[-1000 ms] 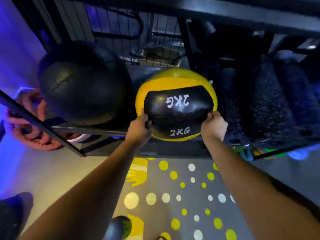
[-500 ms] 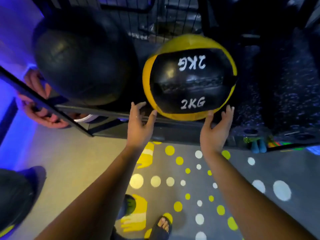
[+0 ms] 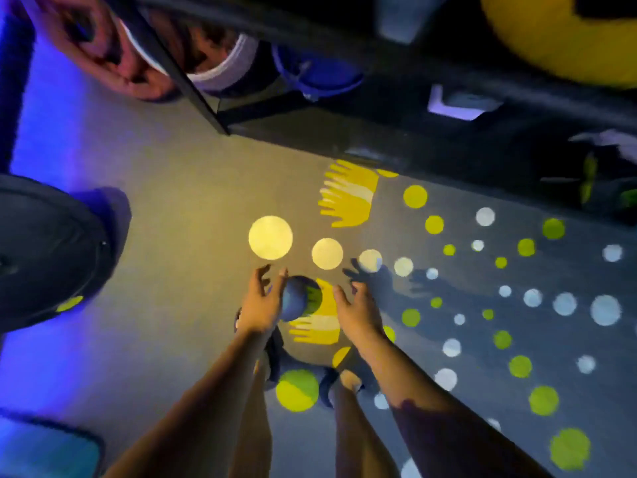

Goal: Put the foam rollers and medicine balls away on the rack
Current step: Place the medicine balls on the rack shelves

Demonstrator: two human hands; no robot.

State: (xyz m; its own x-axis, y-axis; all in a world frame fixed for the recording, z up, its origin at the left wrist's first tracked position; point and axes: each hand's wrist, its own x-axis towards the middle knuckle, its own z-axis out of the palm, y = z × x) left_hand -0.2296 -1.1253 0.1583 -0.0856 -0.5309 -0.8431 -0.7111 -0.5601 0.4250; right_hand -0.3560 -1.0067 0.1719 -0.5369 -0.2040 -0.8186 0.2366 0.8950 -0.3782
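Observation:
A small dark ball with a green patch (image 3: pixel 300 298) lies on the floor between my hands. My left hand (image 3: pixel 260 301) is at its left side with fingers spread, touching or nearly touching it. My right hand (image 3: pixel 355 308) hovers just right of it, fingers loosely bent, holding nothing. The yellow and black 2 kg medicine ball (image 3: pixel 558 36) sits on the rack (image 3: pixel 379 108) at the top right, only its lower part showing. A large dark ball (image 3: pixel 44 257) sits at the left edge.
The rack's black slanted bar (image 3: pixel 179 74) crosses the top left, with pinkish resistance bands (image 3: pixel 113 63) and a white ring (image 3: pixel 224 69) behind it. The floor mat (image 3: pixel 517 305) has yellow, green and white dots. My feet (image 3: pixel 348 377) stand below my hands. A teal pad (image 3: pixel 44 453) is bottom left.
My hands have let go of the 2 kg ball, which stays on the rack. The view has tipped down to the floor and both hands have dropped to the small ball.

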